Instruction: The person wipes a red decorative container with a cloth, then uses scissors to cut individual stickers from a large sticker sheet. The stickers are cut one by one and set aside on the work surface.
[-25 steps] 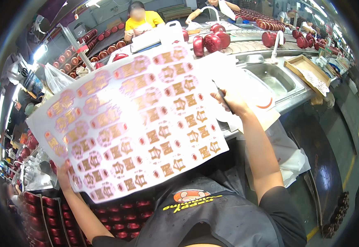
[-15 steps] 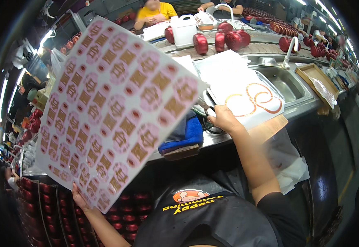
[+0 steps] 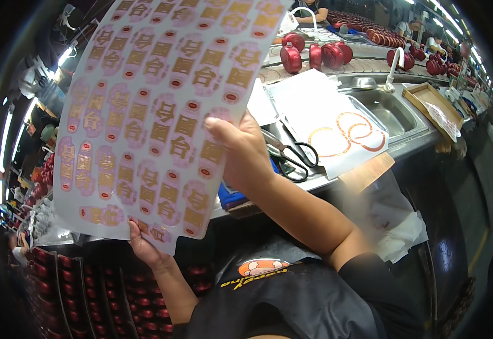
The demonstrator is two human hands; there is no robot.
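Observation:
A large whitish decal sheet [image 3: 145, 85] printed with rows of pink and gold labels stands tilted up before me, covering much of the left side. My left hand [image 3: 147, 247] pinches its lower edge, thumb on the printed face. On the sheet's right edge, my right hand [image 3: 240, 148] has closed too, its thumb lying over a label and the other fingers hidden or partly behind. Black-handled scissors [image 3: 298, 164] lie on the metal counter, just right of my right wrist. White paper [image 3: 331, 121] beyond them carries ring-shaped orange strips [image 3: 352, 135].
Dark red round vessels [image 3: 332, 55] stand on the ledge behind. At the right are a steel sink [image 3: 390, 113] with a white faucet [image 3: 394, 73], and a shallow brown box [image 3: 433, 107]. A blue cloth [image 3: 230, 196] is partly hidden by my arm. Another person [image 3: 308, 12] sits across.
My right hand has let go of the scissors, leaving them on the counter, and has moved left to grip the sheet's right edge. The sheet has swung more upright; my left hand shifted right.

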